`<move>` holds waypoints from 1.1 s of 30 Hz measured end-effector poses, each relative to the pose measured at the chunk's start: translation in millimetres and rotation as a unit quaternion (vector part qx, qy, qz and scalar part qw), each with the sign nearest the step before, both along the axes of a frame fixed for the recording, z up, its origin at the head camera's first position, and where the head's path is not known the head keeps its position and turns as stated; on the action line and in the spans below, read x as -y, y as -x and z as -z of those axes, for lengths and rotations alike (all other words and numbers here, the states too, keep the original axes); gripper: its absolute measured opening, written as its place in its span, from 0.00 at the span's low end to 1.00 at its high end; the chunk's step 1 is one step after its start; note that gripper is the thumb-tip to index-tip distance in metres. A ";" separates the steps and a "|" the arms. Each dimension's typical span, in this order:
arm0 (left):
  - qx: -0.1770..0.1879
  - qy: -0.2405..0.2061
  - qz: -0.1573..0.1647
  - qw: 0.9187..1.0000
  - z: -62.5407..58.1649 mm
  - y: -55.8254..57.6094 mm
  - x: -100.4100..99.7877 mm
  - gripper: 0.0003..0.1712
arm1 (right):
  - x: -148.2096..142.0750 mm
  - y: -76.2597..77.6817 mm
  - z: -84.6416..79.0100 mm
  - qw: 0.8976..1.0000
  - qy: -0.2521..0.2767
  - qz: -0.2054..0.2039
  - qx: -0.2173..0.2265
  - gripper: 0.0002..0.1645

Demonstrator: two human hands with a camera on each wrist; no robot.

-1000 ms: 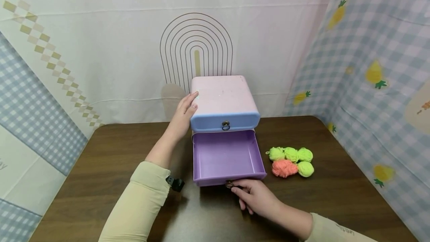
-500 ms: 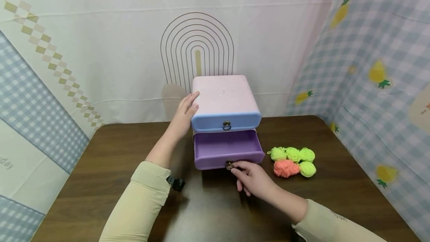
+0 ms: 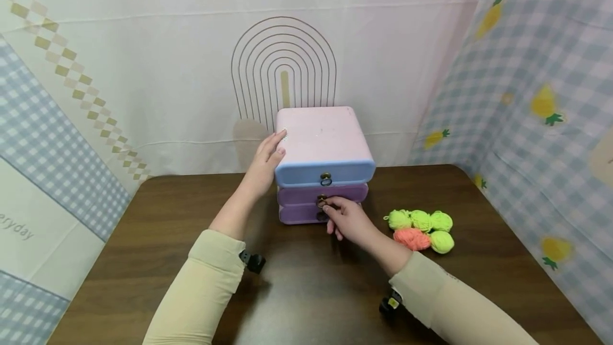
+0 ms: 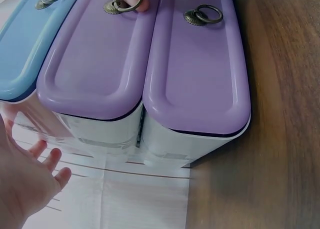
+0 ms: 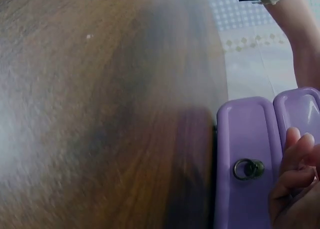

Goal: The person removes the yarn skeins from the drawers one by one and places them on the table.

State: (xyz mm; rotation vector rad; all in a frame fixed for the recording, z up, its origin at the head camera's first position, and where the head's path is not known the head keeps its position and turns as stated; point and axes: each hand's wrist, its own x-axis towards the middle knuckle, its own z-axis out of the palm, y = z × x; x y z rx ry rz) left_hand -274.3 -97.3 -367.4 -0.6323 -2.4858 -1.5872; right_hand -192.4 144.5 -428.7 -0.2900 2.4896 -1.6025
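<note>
A small chest of drawers with a pale pink top [image 3: 321,134] stands at the back of the table. It has a blue drawer [image 3: 351,173] above two purple ones. In the head view my left hand [image 3: 262,166] rests against the chest's upper left side, fingers fairly straight. My right hand [image 3: 350,221] pinches the ring pull [image 4: 112,8] of the middle purple drawer [image 4: 92,64] between thumb and finger. That drawer is pushed in, roughly level with the others. Below it, the bottom purple drawer [image 4: 200,74] is closed, with its own ring pull [image 5: 254,169] hanging free.
Several lime yarn balls [image 3: 441,221] and a coral yarn ball [image 3: 412,239] lie right of the chest on the dark wooden table [image 3: 191,196]. Behind hangs a printed white cloth [image 3: 182,84], and a checked cloth [image 3: 522,68] hangs along the right side.
The middle purple drawer has slid in from well pulled out, and my right hand has moved away from me with its ring. My left hand has stayed on the chest.
</note>
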 end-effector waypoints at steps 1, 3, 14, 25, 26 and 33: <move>0.000 0.001 0.001 1.000 0.6 0.0 0.0 0.33 | 0.3 0.7 0.6 1.000 -0.002 0.001 0.001 0.18; -0.003 0.002 -0.001 1.000 1.9 0.2 0.2 0.33 | 0.7 1.2 2.3 1.000 -0.003 0.001 0.003 0.18; -0.005 -0.008 -0.001 1.000 1.6 -0.4 -0.7 0.33 | 0.1 -2.8 2.6 1.000 -0.001 -0.007 0.008 0.19; 0.005 -0.008 0.002 1.000 -1.2 0.0 -4.8 0.33 | -18.2 -10.8 14.8 0.999 -0.034 -0.013 0.016 0.18; 0.006 -0.008 0.003 1.000 -1.7 -0.2 -4.9 0.32 | -19.7 -11.2 14.9 0.999 -0.035 -0.013 0.015 0.18; 0.007 -0.009 0.001 1.000 -1.5 1.3 -3.2 0.32 | -25.2 -10.8 17.4 0.999 -0.046 -0.007 0.022 0.18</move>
